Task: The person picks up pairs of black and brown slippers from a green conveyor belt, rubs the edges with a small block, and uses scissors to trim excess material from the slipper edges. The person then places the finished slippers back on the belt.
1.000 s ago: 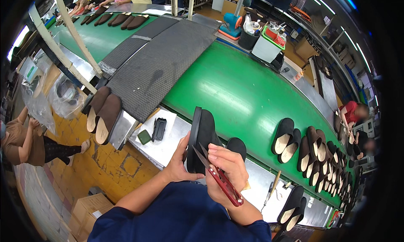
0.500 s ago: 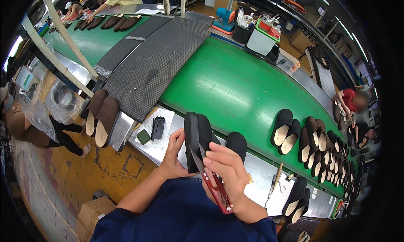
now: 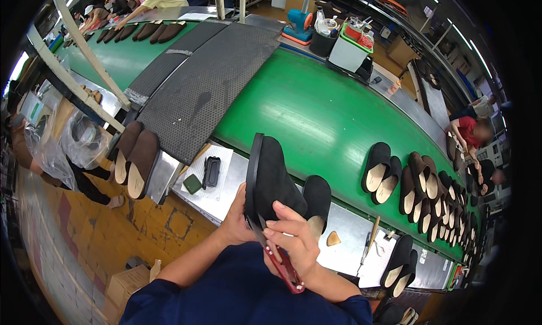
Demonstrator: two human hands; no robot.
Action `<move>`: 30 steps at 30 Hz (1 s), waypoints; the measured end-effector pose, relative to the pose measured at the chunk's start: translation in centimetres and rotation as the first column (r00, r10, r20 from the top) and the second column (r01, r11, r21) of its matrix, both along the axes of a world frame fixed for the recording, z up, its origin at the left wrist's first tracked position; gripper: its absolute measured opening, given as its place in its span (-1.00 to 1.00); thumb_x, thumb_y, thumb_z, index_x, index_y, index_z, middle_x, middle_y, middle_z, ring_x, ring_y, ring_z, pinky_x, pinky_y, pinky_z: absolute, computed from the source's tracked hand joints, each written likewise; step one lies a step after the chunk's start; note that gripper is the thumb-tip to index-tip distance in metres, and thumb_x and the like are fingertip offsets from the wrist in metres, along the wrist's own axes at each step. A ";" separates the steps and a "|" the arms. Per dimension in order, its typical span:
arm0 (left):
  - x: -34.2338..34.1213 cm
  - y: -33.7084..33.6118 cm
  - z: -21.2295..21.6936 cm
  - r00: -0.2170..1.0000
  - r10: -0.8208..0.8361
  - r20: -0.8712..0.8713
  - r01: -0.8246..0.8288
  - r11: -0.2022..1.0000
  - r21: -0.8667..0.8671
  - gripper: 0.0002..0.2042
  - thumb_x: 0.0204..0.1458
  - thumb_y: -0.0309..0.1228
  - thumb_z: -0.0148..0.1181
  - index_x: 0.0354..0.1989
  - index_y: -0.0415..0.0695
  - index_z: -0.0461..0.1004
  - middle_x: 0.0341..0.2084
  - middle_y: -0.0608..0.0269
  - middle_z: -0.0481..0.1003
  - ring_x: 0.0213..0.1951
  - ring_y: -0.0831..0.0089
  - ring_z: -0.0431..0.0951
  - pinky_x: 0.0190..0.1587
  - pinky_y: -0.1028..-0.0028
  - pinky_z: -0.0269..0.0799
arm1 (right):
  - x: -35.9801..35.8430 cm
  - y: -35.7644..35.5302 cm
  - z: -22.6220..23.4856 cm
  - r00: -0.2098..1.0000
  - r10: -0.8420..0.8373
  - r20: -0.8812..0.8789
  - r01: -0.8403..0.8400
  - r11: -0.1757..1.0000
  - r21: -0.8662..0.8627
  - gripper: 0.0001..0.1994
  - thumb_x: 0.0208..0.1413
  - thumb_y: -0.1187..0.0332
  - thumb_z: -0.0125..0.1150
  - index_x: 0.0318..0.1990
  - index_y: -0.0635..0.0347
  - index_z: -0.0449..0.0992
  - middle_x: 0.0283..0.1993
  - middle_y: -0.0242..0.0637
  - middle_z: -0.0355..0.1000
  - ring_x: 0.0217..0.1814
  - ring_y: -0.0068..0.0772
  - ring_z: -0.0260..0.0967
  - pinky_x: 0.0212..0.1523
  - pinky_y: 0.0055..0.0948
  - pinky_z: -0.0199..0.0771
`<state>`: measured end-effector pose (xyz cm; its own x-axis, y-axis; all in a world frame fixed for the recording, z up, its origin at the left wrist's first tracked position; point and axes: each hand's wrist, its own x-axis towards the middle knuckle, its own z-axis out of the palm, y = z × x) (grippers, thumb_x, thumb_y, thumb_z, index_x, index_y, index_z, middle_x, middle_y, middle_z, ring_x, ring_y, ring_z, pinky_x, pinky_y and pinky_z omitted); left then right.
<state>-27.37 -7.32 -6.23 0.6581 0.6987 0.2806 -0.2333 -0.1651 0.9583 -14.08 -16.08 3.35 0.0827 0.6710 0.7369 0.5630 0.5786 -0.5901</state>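
Rising from between the person's two hands, a black suede closed-toe clog [image 3: 274,175] stands toe up, its sole edge turned left and its lower end within the left hand [image 3: 232,223]. That hand is closed around the sole, some fingers hidden behind it. The right hand [image 3: 294,243] is wrapped around red-handled metal snips [image 3: 286,268], blade end against the clog's lower part; how far the blades part cannot be told. Just right is a second black suede clog [image 3: 318,196].
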 end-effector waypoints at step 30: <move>1.5 1.7 1.6 0.983 0.112 0.143 0.000 0.788 -0.616 -0.36 0.00 -0.29 0.23 0.25 -0.23 0.14 0.07 0.19 0.35 0.10 0.42 0.35 0.16 0.40 0.25 | 4.4 -3.0 -6.4 0.732 -0.385 -0.562 0.195 0.909 -0.368 -0.84 0.25 0.45 -0.02 -0.07 0.30 0.33 -0.06 -0.13 0.36 -0.08 -0.33 0.46 -0.19 -0.45 0.54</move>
<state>-25.92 -5.64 -4.58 0.5964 0.7938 -0.1190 -0.4032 0.4244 0.8107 -9.71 -19.06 -3.10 0.6722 0.6958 0.2528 0.1406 0.2152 -0.9664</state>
